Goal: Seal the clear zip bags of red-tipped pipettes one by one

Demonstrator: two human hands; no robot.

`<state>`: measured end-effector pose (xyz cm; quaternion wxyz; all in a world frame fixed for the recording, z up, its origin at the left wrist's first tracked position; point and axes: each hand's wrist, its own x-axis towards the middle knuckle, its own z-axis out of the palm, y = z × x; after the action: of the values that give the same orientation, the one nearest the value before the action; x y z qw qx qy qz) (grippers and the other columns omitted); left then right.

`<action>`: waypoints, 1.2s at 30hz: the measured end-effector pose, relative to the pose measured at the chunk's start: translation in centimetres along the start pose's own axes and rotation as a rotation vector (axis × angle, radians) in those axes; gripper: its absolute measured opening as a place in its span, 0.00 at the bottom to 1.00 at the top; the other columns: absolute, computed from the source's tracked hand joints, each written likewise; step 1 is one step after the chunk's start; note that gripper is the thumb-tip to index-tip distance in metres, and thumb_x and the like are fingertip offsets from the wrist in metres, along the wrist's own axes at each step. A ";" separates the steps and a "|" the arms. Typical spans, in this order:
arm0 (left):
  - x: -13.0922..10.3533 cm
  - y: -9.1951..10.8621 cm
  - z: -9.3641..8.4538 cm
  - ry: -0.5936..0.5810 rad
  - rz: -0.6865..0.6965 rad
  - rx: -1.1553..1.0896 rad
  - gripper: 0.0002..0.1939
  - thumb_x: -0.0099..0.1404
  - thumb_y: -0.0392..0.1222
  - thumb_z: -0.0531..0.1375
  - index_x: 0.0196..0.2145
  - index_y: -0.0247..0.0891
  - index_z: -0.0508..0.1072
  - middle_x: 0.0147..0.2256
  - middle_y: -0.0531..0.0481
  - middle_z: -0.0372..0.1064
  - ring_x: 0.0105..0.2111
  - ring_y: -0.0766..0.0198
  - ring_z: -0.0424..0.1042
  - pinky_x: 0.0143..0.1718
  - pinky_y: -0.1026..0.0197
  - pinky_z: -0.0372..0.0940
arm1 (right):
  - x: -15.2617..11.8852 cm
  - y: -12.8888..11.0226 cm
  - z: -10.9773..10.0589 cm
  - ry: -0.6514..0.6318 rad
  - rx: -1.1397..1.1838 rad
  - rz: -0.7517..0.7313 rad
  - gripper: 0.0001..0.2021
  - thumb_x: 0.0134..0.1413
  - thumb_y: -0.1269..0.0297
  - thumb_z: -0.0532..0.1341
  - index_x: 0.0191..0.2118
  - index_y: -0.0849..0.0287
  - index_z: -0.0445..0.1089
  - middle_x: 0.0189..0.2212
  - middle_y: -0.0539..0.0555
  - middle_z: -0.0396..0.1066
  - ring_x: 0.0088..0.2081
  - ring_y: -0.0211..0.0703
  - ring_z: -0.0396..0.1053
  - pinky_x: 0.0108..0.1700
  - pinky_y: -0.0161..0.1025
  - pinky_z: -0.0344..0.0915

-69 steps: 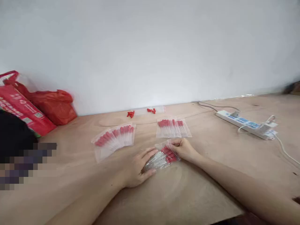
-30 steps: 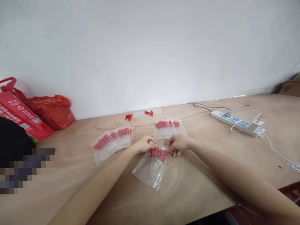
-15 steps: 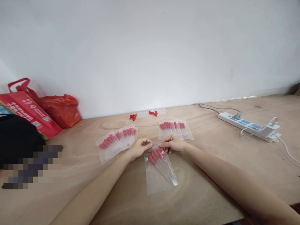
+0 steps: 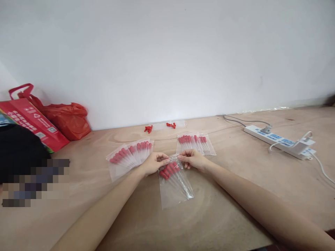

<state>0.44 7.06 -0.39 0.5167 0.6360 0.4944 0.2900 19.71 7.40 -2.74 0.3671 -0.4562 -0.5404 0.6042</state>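
A clear zip-lock bag (image 4: 170, 195) hangs down toward me between my hands, its top edge away from me. Inside it are several thin sticks with red heads (image 4: 170, 169). My left hand (image 4: 156, 163) pinches the top left corner of the bag. At the top right corner, my right hand (image 4: 193, 159) grips it between thumb and forefinger. Just beyond my left hand lie overlapping clear bags (image 4: 123, 167) of red-headed sticks, fanned out. A second fan of such bags (image 4: 196, 143) lies behind my right hand.
Small loose red pieces (image 4: 148, 129) lie near the wall, beside flat clear bags (image 4: 159, 126). On the right is a white power strip (image 4: 277, 141) with plugs and cables. Red bags (image 4: 68, 120) and a black item (image 4: 21, 153) stand on the left.
The held bag has shifted slightly up and left, its top edge drawn straighter between my hands. The red heads inside sit a little further left. Both hands keep their grip.
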 end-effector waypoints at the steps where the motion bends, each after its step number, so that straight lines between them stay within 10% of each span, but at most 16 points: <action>1: 0.2 0.4 -0.4 0.047 0.008 -0.003 0.18 0.43 0.49 0.65 0.27 0.31 0.70 0.19 0.52 0.67 0.19 0.70 0.65 0.22 0.66 0.60 | -0.1 0.0 -0.1 0.011 0.011 -0.005 0.10 0.41 0.61 0.64 0.26 0.62 0.65 0.15 0.43 0.63 0.14 0.26 0.59 0.14 0.25 0.55; 8: 1.8 4.3 -3.2 0.447 0.400 0.222 0.15 0.53 0.48 0.59 0.30 0.32 0.71 0.27 0.47 0.71 0.26 0.64 0.70 0.30 0.61 0.66 | -0.4 0.3 -0.7 0.036 0.149 0.008 0.11 0.37 0.64 0.67 0.29 0.61 0.66 0.20 0.45 0.65 0.20 0.30 0.65 0.23 0.29 0.66; 12: 2.6 3.2 -2.5 0.652 0.770 0.675 0.10 0.60 0.43 0.53 0.33 0.36 0.73 0.32 0.46 0.71 0.35 0.62 0.70 0.39 0.59 0.65 | -0.2 0.6 -0.7 0.084 0.180 -0.021 0.14 0.35 0.67 0.68 0.31 0.61 0.67 0.25 0.48 0.68 0.28 0.33 0.69 0.37 0.34 0.68; 18: 2.2 -0.9 -1.4 0.344 1.057 0.956 0.14 0.64 0.34 0.47 0.39 0.38 0.71 0.37 0.46 0.71 0.43 0.63 0.69 0.44 0.60 0.65 | 0.1 1.3 -0.9 0.182 -0.114 -0.199 0.11 0.40 0.66 0.63 0.33 0.61 0.65 0.28 0.49 0.67 0.29 0.33 0.66 0.37 0.35 0.65; 28: 0.4 -2.2 0.7 -0.113 0.988 0.757 0.15 0.66 0.40 0.46 0.38 0.37 0.72 0.37 0.46 0.73 0.42 0.64 0.70 0.44 0.61 0.67 | -3.0 2.0 -3.5 0.121 -1.270 -0.994 0.10 0.56 0.65 0.50 0.33 0.59 0.67 0.27 0.55 0.67 0.30 0.39 0.64 0.31 0.36 0.57; 36: -1.1 -1.9 0.2 0.072 1.060 0.948 0.11 0.64 0.38 0.50 0.38 0.38 0.71 0.38 0.46 0.72 0.40 0.64 0.70 0.42 0.61 0.66 | -2.9 1.5 -3.4 0.074 -1.511 -1.186 0.16 0.58 0.71 0.46 0.24 0.60 0.66 0.21 0.52 0.65 0.25 0.36 0.61 0.26 0.35 0.51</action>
<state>-0.40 5.90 -2.11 -0.0426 0.9372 0.2083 0.2766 23.94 5.56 -3.81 0.2389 -0.2436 -0.9180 -0.2022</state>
